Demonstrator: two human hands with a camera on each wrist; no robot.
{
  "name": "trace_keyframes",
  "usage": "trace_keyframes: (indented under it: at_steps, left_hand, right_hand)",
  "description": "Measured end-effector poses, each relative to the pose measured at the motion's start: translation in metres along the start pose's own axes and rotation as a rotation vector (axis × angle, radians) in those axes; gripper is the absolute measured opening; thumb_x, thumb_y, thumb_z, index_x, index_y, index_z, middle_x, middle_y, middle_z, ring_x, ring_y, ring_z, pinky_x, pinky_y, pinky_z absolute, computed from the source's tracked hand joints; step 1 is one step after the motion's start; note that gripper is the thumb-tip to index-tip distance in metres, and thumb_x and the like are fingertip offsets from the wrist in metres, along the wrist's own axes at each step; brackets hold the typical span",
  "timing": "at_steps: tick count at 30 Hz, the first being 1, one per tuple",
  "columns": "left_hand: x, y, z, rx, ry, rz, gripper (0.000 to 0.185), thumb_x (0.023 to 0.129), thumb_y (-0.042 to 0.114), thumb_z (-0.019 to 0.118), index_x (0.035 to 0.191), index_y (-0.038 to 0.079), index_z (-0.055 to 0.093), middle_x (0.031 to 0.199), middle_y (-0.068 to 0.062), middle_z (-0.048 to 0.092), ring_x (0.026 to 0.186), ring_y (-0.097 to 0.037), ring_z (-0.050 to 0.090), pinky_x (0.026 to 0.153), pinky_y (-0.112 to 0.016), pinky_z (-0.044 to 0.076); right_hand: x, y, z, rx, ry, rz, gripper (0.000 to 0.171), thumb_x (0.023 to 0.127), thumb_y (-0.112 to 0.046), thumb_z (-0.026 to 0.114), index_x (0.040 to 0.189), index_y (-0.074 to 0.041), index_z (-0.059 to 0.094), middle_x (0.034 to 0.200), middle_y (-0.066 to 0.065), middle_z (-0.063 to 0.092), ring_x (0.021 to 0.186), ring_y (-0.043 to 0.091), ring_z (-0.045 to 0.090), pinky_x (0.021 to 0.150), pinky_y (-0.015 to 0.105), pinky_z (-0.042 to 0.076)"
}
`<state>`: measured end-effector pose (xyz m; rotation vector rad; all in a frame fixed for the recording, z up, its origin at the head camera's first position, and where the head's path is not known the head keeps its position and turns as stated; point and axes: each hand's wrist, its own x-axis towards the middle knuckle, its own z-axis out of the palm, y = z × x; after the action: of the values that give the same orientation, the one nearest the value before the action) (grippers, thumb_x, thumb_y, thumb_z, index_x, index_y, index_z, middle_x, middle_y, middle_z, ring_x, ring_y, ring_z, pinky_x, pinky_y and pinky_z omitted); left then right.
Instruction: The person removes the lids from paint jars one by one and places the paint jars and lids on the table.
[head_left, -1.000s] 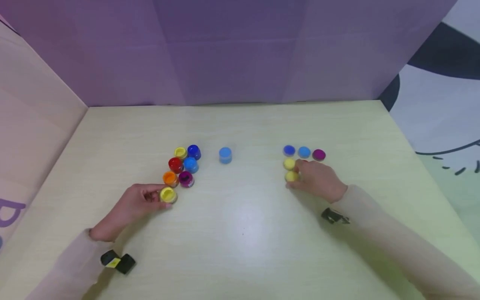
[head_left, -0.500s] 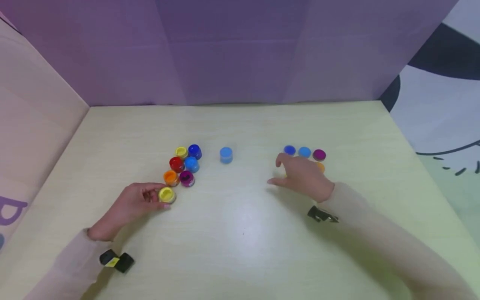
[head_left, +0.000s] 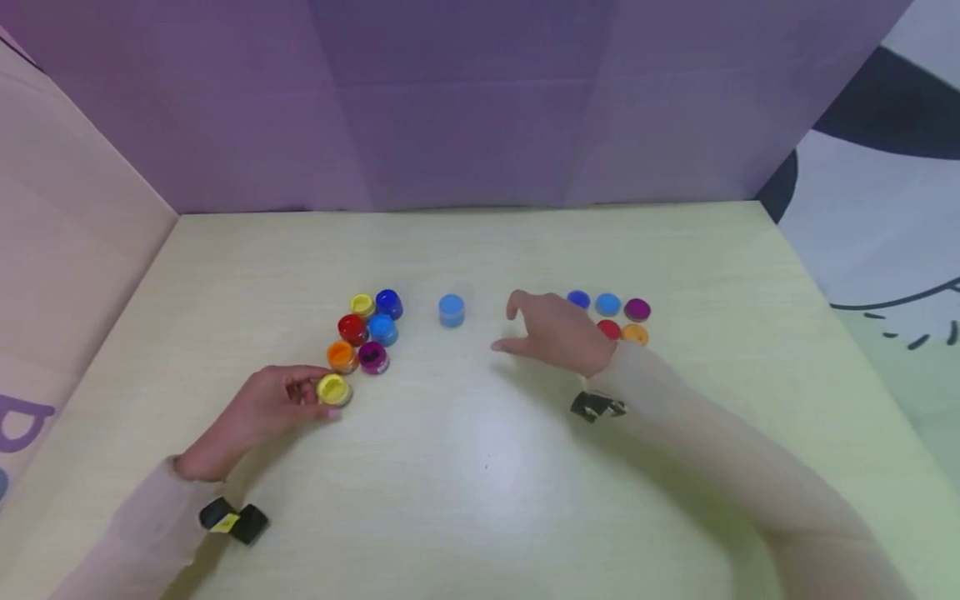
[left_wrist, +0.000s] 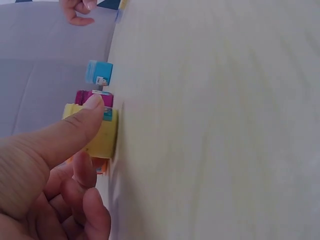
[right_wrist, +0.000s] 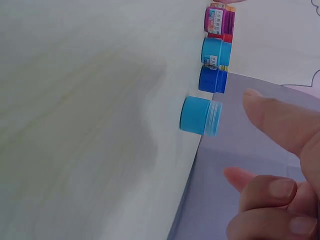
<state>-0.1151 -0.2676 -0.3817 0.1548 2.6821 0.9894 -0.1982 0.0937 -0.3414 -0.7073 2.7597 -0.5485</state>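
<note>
**Paint pots and lids on table**

Left hand [head_left: 258,408] pinches one yellow pot [head_left: 333,389], small, round, lidless, its thumb on the rim. Just beyond the grip: six more open pots [head_left: 367,330], clustered. Right hand [head_left: 558,332] hovers with fingers loosely spread, holding nothing; one light-blue capped pot [head_left: 451,310] stands just left of it. Behind it: five loose lids [head_left: 609,305] visible.

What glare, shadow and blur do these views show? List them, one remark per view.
Head view: a pale sheen lies on the table between the arms; soft shadows fall under both sleeves. Left wrist view: the left hand fills the corner, thumb on the yellow jar, the table grain smeared. Right wrist view: the right hand is soft, the light blue jar fairly sharp.
</note>
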Motion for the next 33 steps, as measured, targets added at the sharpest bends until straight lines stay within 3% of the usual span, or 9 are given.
trace_keyframes:
  at_steps: [6, 11, 16, 21, 26, 33]
  left_hand:
    - [-0.004, 0.01, -0.009, 0.044, 0.022, -0.016, 0.052, 0.076, 0.022, 0.079, 0.12, 0.001, 0.062, 0.074, 0.0, 0.059, 0.072, -0.019, 0.051, 0.057, -0.023, 0.044]
    - [-0.005, 0.017, -0.015, 0.07, 0.061, -0.031, 0.052, 0.077, 0.023, 0.078, 0.122, 0.002, 0.06, 0.074, -0.001, 0.058, 0.067, -0.019, 0.049, 0.05, -0.022, 0.039]
    - [-0.005, 0.024, -0.015, 0.067, 0.103, 0.022, 0.051, 0.077, 0.021, 0.078, 0.121, 0.001, 0.061, 0.072, -0.001, 0.057, 0.062, -0.017, 0.046, 0.048, -0.023, 0.034]
    - [-0.003, 0.034, -0.011, 0.038, 0.121, 0.092, 0.049, 0.076, 0.018, 0.079, 0.117, -0.001, 0.063, 0.07, 0.0, 0.056, 0.058, -0.015, 0.044, 0.047, -0.024, 0.032]
    - [0.0, 0.042, -0.004, 0.005, 0.115, 0.125, 0.047, 0.074, 0.016, 0.08, 0.116, 0.0, 0.064, 0.07, 0.0, 0.057, 0.058, -0.015, 0.044, 0.047, -0.023, 0.033]
    - [0.009, 0.058, 0.008, -0.038, 0.057, 0.149, 0.045, 0.076, 0.02, 0.079, 0.116, 0.005, 0.065, 0.07, 0.001, 0.054, 0.06, -0.017, 0.045, 0.048, -0.023, 0.034]
  right_hand:
    - [0.021, -0.004, 0.009, 0.041, 0.028, -0.033, 0.05, 0.085, -0.04, 0.068, 0.118, -0.005, 0.054, 0.053, -0.002, 0.04, 0.049, 0.012, 0.038, 0.047, 0.023, 0.031]
    - [0.036, -0.007, 0.019, 0.069, 0.041, -0.064, 0.051, 0.086, -0.037, 0.068, 0.121, -0.003, 0.054, 0.053, -0.004, 0.038, 0.051, 0.01, 0.036, 0.05, 0.022, 0.032]
    - [0.049, -0.014, 0.026, 0.059, 0.056, -0.053, 0.056, 0.086, -0.039, 0.067, 0.126, -0.003, 0.051, 0.052, -0.005, 0.034, 0.049, 0.009, 0.032, 0.048, 0.022, 0.031]
    - [0.059, -0.022, 0.029, 0.052, 0.047, -0.023, 0.057, 0.085, -0.039, 0.069, 0.126, -0.003, 0.052, 0.059, -0.002, 0.048, 0.056, 0.011, 0.043, 0.053, 0.025, 0.04]
    - [0.065, -0.024, 0.03, 0.057, 0.039, 0.004, 0.055, 0.085, -0.038, 0.069, 0.125, -0.004, 0.053, 0.068, 0.002, 0.058, 0.062, 0.014, 0.052, 0.061, 0.029, 0.047]
    - [0.069, -0.022, 0.029, 0.125, 0.041, 0.008, 0.044, 0.086, -0.034, 0.069, 0.116, -0.005, 0.057, 0.058, -0.003, 0.046, 0.054, 0.011, 0.042, 0.055, 0.026, 0.04]
